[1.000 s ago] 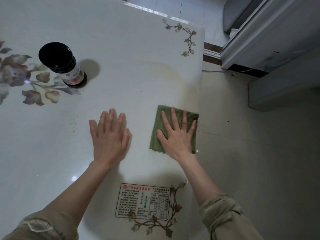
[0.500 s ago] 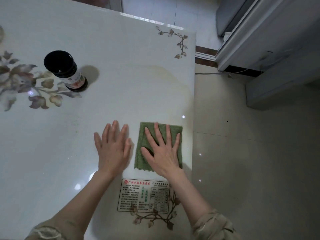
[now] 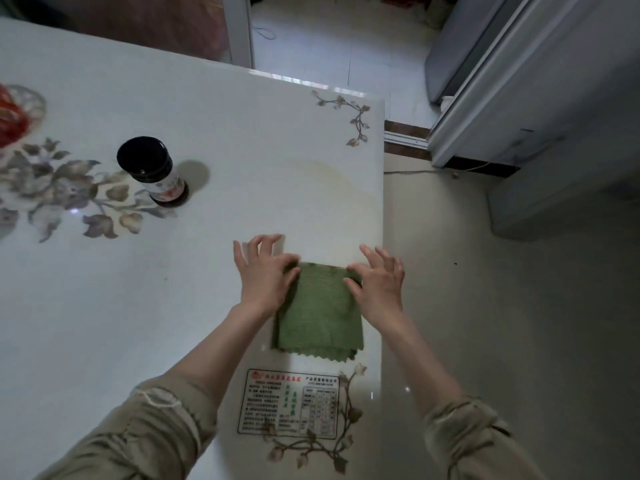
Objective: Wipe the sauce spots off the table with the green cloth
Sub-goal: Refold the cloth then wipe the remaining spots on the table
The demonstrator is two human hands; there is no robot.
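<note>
The green cloth [image 3: 320, 315] lies folded on the white table [image 3: 207, 306] near its right edge. My left hand [image 3: 265, 275] pinches the cloth's far left corner with thumb and forefinger, other fingers raised. My right hand [image 3: 379, 282] pinches the far right corner the same way. A faint yellowish smear [image 3: 325, 174] marks the table beyond the cloth. I see no distinct sauce spots elsewhere.
A dark sauce bottle [image 3: 152, 169] with a black cap stands upright at mid left. A printed label sticker [image 3: 289, 403] sits near the front edge. A glass dish [image 3: 15, 114] with something red is at far left. The table's right edge drops to tiled floor [image 3: 485, 306].
My right hand slid the cloth towards me, then lifted off its flat press. My left hand moved from the bare table onto the cloth. Both hands now pinch its far corners.
</note>
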